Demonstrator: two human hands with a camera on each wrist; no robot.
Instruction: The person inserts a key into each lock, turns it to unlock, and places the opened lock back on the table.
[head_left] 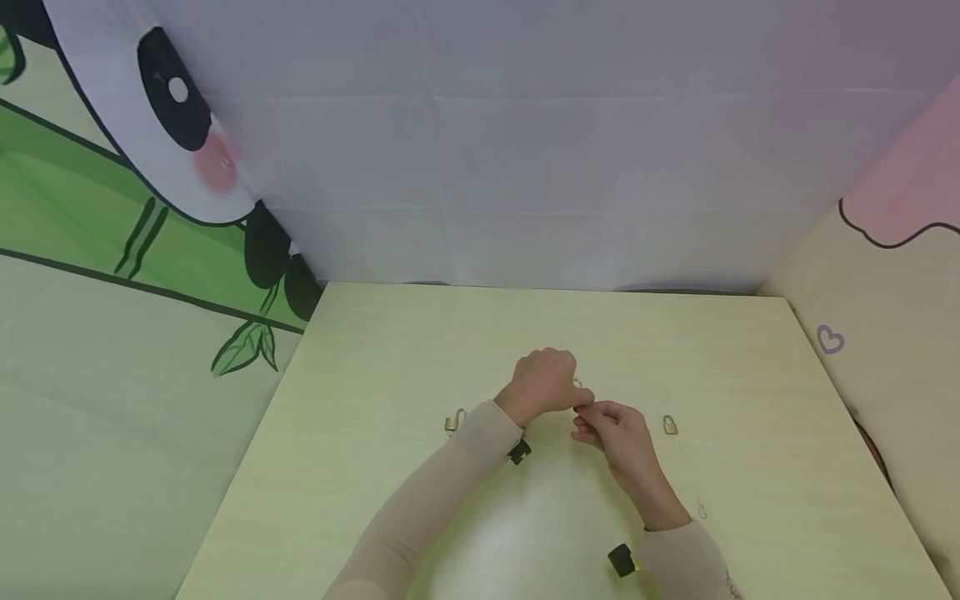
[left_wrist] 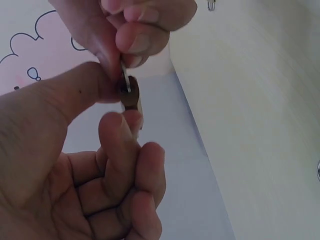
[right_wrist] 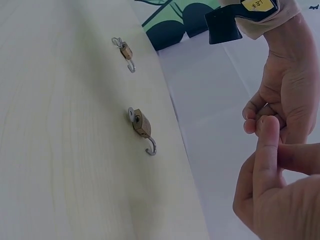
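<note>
My left hand (head_left: 543,383) holds a small brass-coloured padlock (left_wrist: 132,97) between thumb and fingers. From the other side, my right hand (head_left: 618,433) pinches a thin metal key (left_wrist: 125,75), its tip at the padlock's underside. Both hands meet above the table, and fingers cover much of the padlock. On the table in the right wrist view lies one padlock (right_wrist: 141,123) with its shackle swung open and a key in it. Farther off is another open padlock (right_wrist: 126,51), also with a key. Right of my right hand lies a padlock (head_left: 670,425) with its shackle closed.
The pale wooden table (head_left: 390,350) has a grey-white cloth (head_left: 525,167) hanging behind it and printed cloths at both sides. A small thin object (head_left: 702,508) lies near my right sleeve. Black wrist-camera blocks (head_left: 622,560) sit by the cuffs.
</note>
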